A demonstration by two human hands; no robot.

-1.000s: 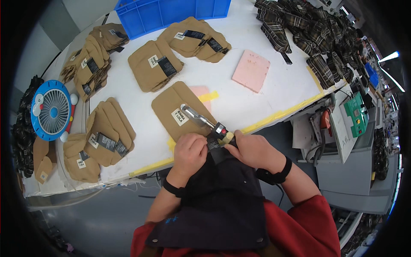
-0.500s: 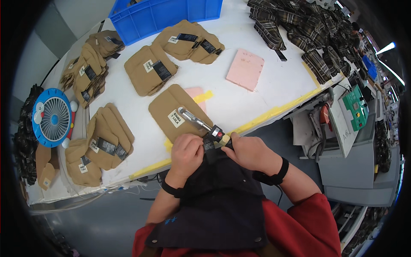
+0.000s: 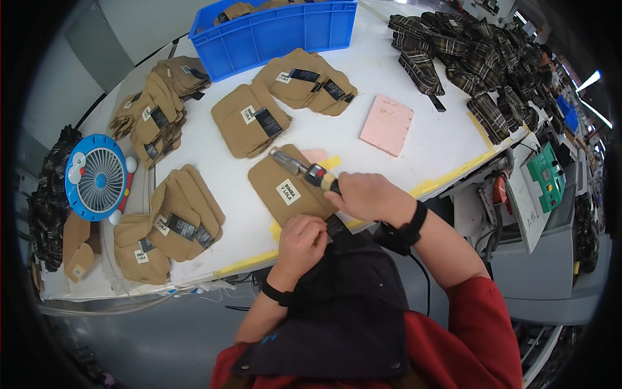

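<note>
A flat tan fabric piece (image 3: 267,178) with a white printed label lies at the near part of the table. My right hand (image 3: 366,196) is wrapped round the dark grip of a hand tool with a rounded shiny metal head (image 3: 285,160); I cannot make out its exact kind. The metal head is over the far part of the piece, beyond the label. My left hand (image 3: 300,245) is closed, fingers curled together at the near edge of the piece. Whatever those fingers pinch is hidden. A dark tag (image 3: 336,227) shows beside them at that edge.
Several stacks of tan pieces (image 3: 246,126) lie left and beyond. A blue crate (image 3: 272,42) stands at the back, a blue fan (image 3: 97,178) at the left. A pink pad (image 3: 387,124) and plaid fabric (image 3: 476,58) are to the right. Yellow tape (image 3: 447,180) lines the near edge.
My right hand has moved away from my left hand, up and over the tan piece, with the tool. The whole view has shifted a little; my left hand stays at the near edge.
</note>
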